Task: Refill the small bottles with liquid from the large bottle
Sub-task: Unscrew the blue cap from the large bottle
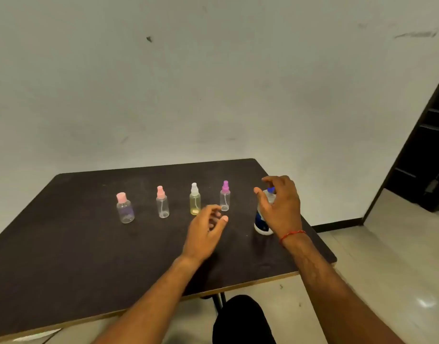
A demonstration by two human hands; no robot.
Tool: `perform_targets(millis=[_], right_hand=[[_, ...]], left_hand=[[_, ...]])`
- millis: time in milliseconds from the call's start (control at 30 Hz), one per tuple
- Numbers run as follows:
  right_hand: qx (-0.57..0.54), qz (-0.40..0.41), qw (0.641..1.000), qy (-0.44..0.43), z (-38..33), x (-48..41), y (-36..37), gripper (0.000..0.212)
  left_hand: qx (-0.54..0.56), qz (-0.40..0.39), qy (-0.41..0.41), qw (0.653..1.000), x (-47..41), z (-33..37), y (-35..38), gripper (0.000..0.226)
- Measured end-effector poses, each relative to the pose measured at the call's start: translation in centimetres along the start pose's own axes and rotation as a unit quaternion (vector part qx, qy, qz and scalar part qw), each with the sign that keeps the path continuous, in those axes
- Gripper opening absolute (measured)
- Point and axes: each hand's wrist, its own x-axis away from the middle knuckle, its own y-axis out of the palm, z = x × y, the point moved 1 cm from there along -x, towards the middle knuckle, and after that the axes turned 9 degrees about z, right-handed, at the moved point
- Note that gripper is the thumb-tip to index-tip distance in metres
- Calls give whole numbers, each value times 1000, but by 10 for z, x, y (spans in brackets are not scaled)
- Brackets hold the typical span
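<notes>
Right, 4 small bottles stand in a row across the dark table (64,256), all upright, long axis vertical, caps pointing up. From left: a squat clear one w/ a pink flip cap (125,209), a slim clear one w/ a pink spray top (162,204), a yellowish one w/ a clear spray top (195,202), and a clear one w/ a purple spray top (225,198); 3 sprayers, 1 flip cap. They're spaced well apart from each other. The 1 large bottle (262,223) sits at the right end of the row, near the table's right edge, also upright, white w/ a dark blue label and a blue cap (271,189) up top. My right hand (280,209) is in front of its upper half, fingers spread and curved around the neck area, not closed on it; can't tell if the palm touches. Red thread (291,234) on that wrist. My left hand (206,234) hovers above the table just in front of the yellowish and purple-topped bottles, fingers loosely curled, holding nothing. Both forearms are bare.
</notes>
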Motion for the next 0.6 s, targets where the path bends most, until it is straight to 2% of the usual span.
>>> perform_targets(millis=[133, 333, 400, 500, 600], right_hand=[[36, 1, 997, 67, 20, -15, -5, 41], [67, -97, 988, 99, 40, -30, 2, 35], [59, -98, 988, 103, 43, -31, 4, 32], [47, -78, 991, 102, 47, -32, 6, 28], [36, -85, 991, 93, 50, -33, 7, 24]], left_hand=[[41, -50, -90, 994, 2, -2, 54, 54], [42, -77, -132, 987, -1, -5, 116, 83], [45, -86, -139, 986, -2, -8, 129, 81], [49, -99, -130, 985, -5, -9, 141, 63], [69, -94, -117, 986, -7, -7, 142, 61]])
